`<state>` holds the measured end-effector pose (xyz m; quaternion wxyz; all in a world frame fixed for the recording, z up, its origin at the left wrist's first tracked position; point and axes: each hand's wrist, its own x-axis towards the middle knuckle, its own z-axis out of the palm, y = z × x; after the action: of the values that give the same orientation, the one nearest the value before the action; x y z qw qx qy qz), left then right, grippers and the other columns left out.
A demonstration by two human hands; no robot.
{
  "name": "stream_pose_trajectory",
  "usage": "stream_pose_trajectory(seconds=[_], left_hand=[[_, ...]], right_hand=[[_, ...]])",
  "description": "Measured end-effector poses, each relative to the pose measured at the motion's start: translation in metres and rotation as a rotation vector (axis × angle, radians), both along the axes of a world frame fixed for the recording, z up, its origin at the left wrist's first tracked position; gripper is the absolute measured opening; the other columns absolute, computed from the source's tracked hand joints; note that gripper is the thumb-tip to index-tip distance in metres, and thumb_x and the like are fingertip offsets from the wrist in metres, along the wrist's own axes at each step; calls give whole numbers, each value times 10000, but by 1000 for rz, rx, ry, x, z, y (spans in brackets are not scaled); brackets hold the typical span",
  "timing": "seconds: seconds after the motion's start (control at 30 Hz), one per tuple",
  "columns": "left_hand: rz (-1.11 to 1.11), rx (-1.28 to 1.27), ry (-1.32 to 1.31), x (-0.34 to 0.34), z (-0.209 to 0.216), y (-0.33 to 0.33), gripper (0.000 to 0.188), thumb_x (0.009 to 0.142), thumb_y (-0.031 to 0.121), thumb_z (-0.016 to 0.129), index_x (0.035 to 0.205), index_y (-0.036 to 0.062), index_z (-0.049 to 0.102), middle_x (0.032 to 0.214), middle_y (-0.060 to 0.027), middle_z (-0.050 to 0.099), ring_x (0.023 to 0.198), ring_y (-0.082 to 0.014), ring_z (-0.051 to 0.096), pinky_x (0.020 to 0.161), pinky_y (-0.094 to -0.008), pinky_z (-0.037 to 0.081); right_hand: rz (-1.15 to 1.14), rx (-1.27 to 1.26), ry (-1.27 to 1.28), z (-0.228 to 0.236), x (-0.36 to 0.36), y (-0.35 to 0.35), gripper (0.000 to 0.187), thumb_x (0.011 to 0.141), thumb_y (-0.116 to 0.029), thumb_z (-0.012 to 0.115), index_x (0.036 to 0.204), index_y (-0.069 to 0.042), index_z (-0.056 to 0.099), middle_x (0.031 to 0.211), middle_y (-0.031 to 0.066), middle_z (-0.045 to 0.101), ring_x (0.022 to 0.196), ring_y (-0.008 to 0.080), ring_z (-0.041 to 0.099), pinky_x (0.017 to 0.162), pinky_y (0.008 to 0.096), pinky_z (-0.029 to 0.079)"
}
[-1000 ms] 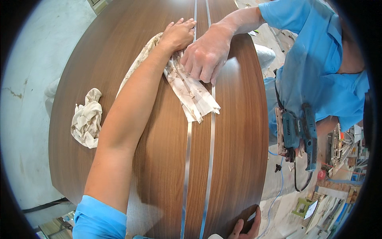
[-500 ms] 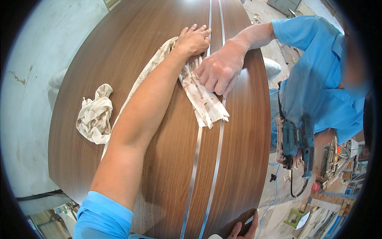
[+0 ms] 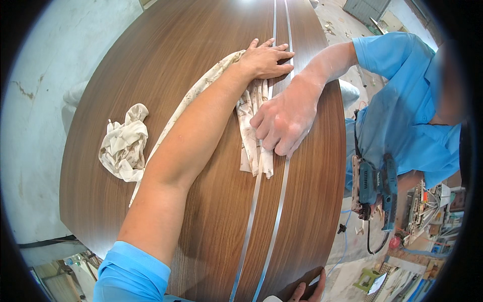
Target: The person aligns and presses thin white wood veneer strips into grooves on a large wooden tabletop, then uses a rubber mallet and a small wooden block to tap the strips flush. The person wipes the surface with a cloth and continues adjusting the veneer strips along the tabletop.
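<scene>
My left hand (image 3: 266, 59) lies with fingers spread on a large brown wood-grain panel (image 3: 216, 226), near two bright metallic strips that run along it. A long off-white patterned cloth (image 3: 206, 85) passes beneath my left wrist and forearm. The cloth's bunched end (image 3: 249, 156) lies across one strip, where a co-worker's dusty hand (image 3: 287, 121) presses or grips it. At the panel's near right edge, part of my right hand (image 3: 309, 292) shows, thumb and a finger apart; the rest is out of the picture.
A crumpled off-white cloth (image 3: 123, 143) sits left of my forearm. The co-worker, in a blue shirt (image 3: 402, 100), stands at the right with a teal power sander (image 3: 375, 186). A blue cord (image 3: 347, 221) and a green stool (image 3: 367, 279) are on the floor.
My left hand's fingers have spread wider and shifted slightly right. The co-worker's hand has moved nearer along the strips, and the cloth end under it has bunched narrower. The view shifted slightly.
</scene>
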<state>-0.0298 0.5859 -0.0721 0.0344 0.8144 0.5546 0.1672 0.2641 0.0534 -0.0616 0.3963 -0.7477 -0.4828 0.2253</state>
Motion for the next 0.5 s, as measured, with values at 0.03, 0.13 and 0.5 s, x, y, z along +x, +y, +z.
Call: stream_pose_trajectory(seconds=[0.03, 0.13, 0.5], left_hand=[[0, -33, 10, -1, 1, 1, 612, 997, 633, 469, 1522, 325, 527, 1669, -26, 369, 1569, -313, 257, 1270, -594, 131], [-12, -11, 13, -3, -2, 5, 656, 972, 653, 501, 1528, 305, 524, 1669, -30, 370, 1568, -320, 260, 1269, -586, 132], [37, -38, -572, -22, 17, -42, 771, 923, 521, 675, 1561, 144, 462, 1605, -197, 419, 1515, -363, 320, 1244, -534, 229]], right_hand=[[-2, 2, 8, 0, 1, 0, 496, 1008, -119, 647, 1455, 47, 510, 1245, 199, 672, 955, 248, 659, 803, 338, 547], [-22, -13, 24, 4, 0, 2, 496, 1009, -99, 646, 1460, 48, 502, 1233, 190, 675, 920, 225, 663, 768, 323, 555], [91, 20, -265, 14, -1, 17, 535, 952, -176, 642, 1405, 86, 530, 1310, 284, 637, 1171, 445, 644, 1013, 477, 502]])
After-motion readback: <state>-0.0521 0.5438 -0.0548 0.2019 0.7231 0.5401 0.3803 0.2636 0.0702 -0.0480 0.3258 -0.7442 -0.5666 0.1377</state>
